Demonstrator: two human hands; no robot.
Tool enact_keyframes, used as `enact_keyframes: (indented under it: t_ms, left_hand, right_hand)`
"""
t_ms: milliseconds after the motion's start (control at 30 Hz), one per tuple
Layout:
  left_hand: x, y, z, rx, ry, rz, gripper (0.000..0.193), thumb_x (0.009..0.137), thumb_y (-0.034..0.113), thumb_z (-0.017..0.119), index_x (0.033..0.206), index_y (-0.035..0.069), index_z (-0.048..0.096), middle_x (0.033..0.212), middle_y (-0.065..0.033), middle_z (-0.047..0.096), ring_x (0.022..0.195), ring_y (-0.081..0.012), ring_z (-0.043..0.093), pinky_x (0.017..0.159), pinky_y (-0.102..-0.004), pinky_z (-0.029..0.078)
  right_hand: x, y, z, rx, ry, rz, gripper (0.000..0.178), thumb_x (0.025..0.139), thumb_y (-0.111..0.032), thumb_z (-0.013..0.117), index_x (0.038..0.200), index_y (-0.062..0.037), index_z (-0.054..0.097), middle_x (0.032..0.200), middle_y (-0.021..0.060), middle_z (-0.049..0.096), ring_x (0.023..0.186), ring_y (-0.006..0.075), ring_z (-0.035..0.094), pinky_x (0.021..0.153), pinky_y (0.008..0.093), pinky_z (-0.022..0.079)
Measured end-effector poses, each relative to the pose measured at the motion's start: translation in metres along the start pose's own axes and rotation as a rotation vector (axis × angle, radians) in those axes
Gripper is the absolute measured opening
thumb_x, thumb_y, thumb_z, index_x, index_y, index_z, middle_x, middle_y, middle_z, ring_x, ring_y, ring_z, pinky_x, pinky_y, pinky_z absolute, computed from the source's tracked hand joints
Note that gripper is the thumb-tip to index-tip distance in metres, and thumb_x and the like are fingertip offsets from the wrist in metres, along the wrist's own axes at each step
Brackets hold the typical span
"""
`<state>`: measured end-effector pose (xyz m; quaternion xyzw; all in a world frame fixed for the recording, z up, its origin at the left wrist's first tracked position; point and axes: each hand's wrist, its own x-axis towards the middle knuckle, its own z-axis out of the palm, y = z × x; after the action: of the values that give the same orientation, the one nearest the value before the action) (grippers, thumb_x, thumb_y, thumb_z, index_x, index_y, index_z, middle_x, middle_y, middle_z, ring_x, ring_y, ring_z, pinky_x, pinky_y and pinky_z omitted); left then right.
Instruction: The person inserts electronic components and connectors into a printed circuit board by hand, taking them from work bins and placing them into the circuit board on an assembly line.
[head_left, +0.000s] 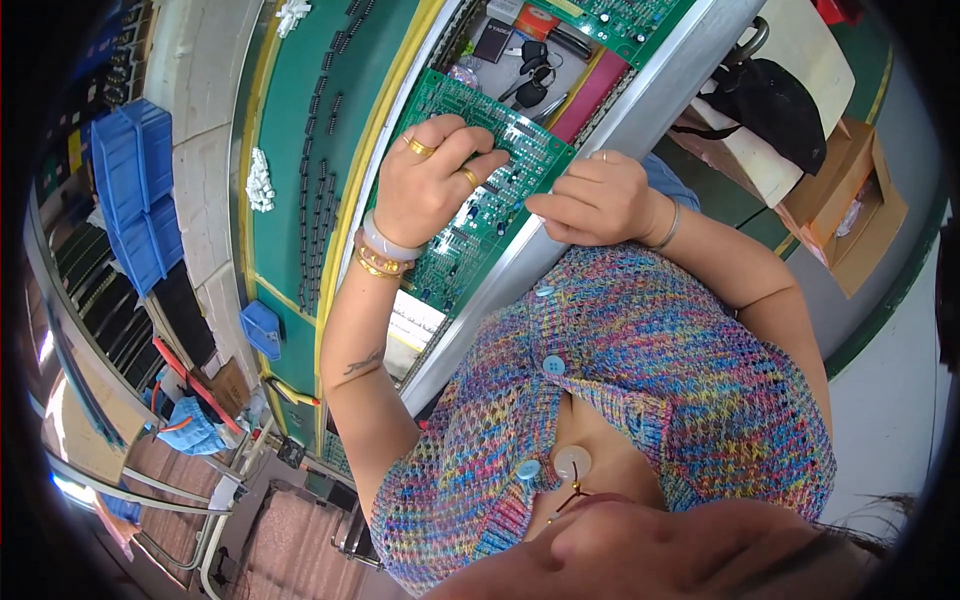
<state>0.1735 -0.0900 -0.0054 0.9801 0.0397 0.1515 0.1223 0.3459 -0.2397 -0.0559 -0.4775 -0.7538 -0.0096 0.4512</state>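
A green circuit board [470, 250] with many small parts soldered or set on it lies across a metal rail in front of me. My left hand [435, 175], with gold rings and bangles, is over its upper middle, fingers curled down toward the parts; whatever they pinch is hidden. Beside the board's right edge is my right hand [600, 200], its fingers folded and its thumb and forefinger pressed together. What it holds, if anything, is too small to make out.
Rows of black connectors [318, 160] and piles of white ones [260, 180] rest on the green bench at left. Keys [533, 75] lie beyond the board, near another circuit board [625, 25]. Blue bins [135, 190] stand far left. A cardboard box [850, 210] is at right.
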Motion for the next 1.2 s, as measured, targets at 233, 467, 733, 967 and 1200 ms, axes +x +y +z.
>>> enact_keyframes:
  t_ms: [233,467,733,967,1200]
  left_hand:
    - [0.005,-0.001,0.004,0.005,-0.040,0.024,0.023,0.068,0.015,0.062,0.089,0.015,0.070,0.096,0.0040,0.060,0.096,-0.0164,0.056,0.076,-0.0297,0.047]
    - [0.005,0.000,0.004,0.014,-0.046,0.047,0.023,0.069,0.015,0.062,0.091,0.014,0.070,0.097,0.0032,0.060,0.096,-0.0162,0.056,0.076,-0.0296,0.047]
    - [0.000,0.003,-0.001,0.058,-0.110,0.088,0.029,0.072,0.015,0.060,0.099,0.012,0.070,0.099,0.0028,0.060,0.097,-0.0166,0.055,0.080,-0.0299,0.046]
    - [0.024,-0.017,-0.007,0.016,0.165,-0.073,0.019,0.069,0.015,0.073,0.087,0.016,0.073,0.088,0.0002,0.062,0.085,-0.0198,0.057,0.071,-0.0316,0.046]
    - [0.092,-0.091,-0.012,0.261,0.261,-0.649,0.011,0.073,0.017,0.071,0.078,0.007,0.073,0.083,-0.0091,0.060,0.082,-0.0288,0.057,0.074,-0.0380,0.045]
  right_hand:
    - [0.003,-0.004,0.002,0.003,-0.073,0.118,0.012,0.071,-0.021,0.071,0.071,-0.0177,0.059,0.062,-0.0059,0.050,0.055,0.0109,0.051,0.049,0.0263,0.038]
    - [0.004,-0.004,0.001,-0.010,-0.077,0.125,0.013,0.071,-0.021,0.071,0.070,-0.0174,0.058,0.061,-0.0059,0.049,0.055,0.0110,0.051,0.049,0.0264,0.038]
    - [0.003,-0.003,0.002,0.002,-0.078,0.123,0.012,0.071,-0.021,0.071,0.071,-0.0173,0.059,0.062,-0.0059,0.049,0.055,0.0113,0.051,0.050,0.0267,0.039]
    - [0.001,-0.002,0.002,-0.026,-0.080,0.133,0.018,0.073,-0.023,0.069,0.067,-0.0170,0.054,0.061,-0.0052,0.049,0.058,0.0121,0.052,0.053,0.0266,0.041]
    - [0.005,-0.006,0.003,-0.020,-0.056,0.118,0.016,0.074,-0.023,0.069,0.068,-0.0171,0.055,0.061,-0.0050,0.048,0.058,0.0117,0.053,0.052,0.0265,0.040]
